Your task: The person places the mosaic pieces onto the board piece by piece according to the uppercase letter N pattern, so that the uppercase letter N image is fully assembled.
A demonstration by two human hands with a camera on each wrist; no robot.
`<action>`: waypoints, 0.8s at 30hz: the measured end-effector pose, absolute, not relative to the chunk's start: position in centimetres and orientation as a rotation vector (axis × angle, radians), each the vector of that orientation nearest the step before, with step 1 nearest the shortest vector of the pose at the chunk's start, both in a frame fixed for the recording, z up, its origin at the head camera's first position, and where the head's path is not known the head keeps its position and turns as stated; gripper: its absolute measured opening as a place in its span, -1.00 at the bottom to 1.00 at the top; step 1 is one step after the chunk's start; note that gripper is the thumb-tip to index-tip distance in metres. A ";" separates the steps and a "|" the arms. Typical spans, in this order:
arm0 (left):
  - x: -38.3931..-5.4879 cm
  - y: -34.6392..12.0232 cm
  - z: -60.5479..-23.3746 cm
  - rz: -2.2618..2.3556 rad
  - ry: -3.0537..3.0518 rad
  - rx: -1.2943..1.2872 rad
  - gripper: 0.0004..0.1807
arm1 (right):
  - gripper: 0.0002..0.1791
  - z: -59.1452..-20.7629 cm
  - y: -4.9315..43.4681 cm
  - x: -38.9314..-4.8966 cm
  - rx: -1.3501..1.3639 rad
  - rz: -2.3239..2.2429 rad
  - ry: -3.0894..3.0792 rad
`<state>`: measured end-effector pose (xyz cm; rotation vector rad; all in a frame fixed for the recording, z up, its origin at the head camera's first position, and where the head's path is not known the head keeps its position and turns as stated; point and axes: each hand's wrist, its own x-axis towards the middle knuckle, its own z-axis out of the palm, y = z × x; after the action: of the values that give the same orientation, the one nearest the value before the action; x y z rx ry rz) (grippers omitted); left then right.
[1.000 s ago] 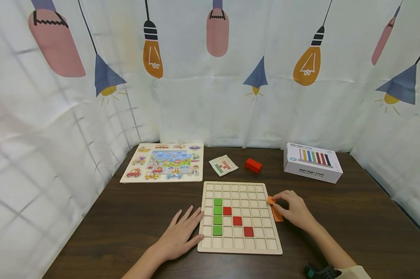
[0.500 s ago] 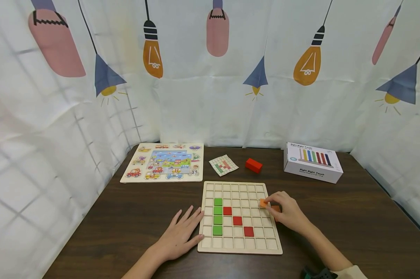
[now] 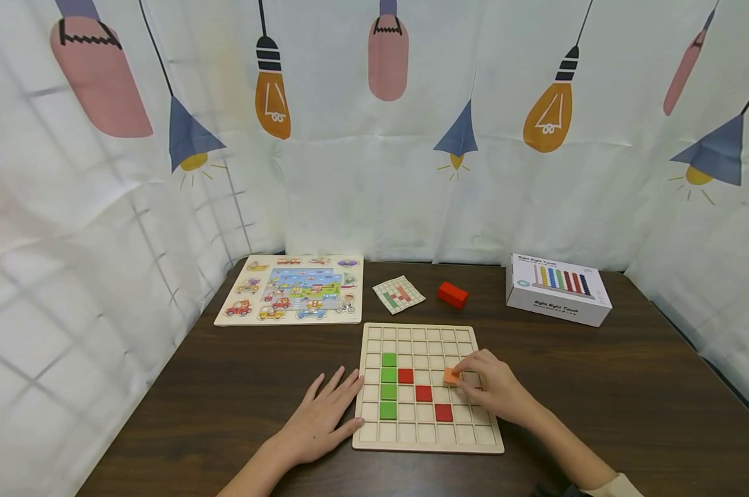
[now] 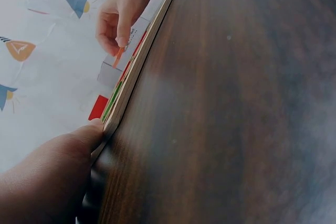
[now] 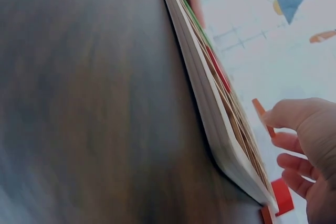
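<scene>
A wooden grid board (image 3: pixel 419 445) lies on the dark table, with several green tiles (image 3: pixel 388 392) in one column and three red tiles (image 3: pixel 423 393) stepping diagonally down to the right. Between thumb and fingers, my right hand (image 3: pixel 500 388) pinches an orange square tile (image 3: pixel 451 377) over the board's right half. The right wrist view shows this orange tile (image 5: pixel 263 118) tilted and raised off the grid. My left hand (image 3: pixel 319 422) lies with fingers spread, its fingertips and thumb at the board's left edge. More orange tiles (image 5: pixel 268 215) sit beside the board, hidden by my right hand in the head view.
Behind the board are a small pattern card (image 3: pixel 399 295) and a red block (image 3: pixel 452 295). A vehicle picture puzzle (image 3: pixel 225 316) lies back left; a white box (image 3: pixel 557 307) stands back right. A printed curtain (image 3: pixel 374 200) hangs behind the table.
My right hand has carried the orange tile from beside the board's right edge leftward over the grid. The left hand has stayed in place.
</scene>
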<state>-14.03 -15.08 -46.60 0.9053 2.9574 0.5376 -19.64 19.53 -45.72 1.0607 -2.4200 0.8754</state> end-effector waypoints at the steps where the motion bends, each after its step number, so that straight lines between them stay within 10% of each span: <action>1: -14.0 -15.1 -46.6 0.539 2.956 0.904 -0.28 | -0.73 -45.7 19.4 -19.6 1.069 0.882 -2.429; 24: -14.0 -15.1 -46.5 0.529 2.960 0.911 -0.28 | -0.76 -46.5 18.3 -18.7 1.251 0.911 -2.422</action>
<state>-14.04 -15.08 -46.53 0.9114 2.9602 0.5286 -18.73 18.32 -46.48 1.2511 -2.4216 0.9106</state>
